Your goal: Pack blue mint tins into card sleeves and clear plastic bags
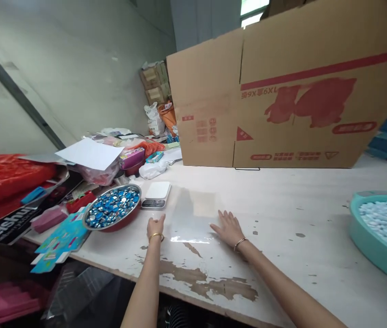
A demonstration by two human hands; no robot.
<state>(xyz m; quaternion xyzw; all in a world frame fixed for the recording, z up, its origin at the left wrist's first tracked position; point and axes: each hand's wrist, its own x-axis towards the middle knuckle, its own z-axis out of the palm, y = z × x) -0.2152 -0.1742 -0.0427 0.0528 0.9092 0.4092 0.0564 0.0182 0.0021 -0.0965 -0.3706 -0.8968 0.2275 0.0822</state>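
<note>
On the white worktop, a clear plastic sheet or bag [190,223] lies flat, with light glinting along its near edge. My right hand [228,228] rests with spread fingers at its right edge, palm down. Just left of the plastic is my left hand [155,228], its fingers curled in and its thumb toward the plastic; whether anything is inside them is hidden. Beyond that hand stands a small white digital scale [157,191] with nothing on its plate. Left of the scale, a round metal bowl [137,206] holds many shiny blue and silver pieces.
A large cardboard box [214,150] stands along the back. To the right sits a turquoise tub [360,228] full of pale blue-white pieces. Flattened blue cartons [65,237], a red bag [12,182] and mixed packaging crowd the left. The table's front edge [193,300] has peeling paint.
</note>
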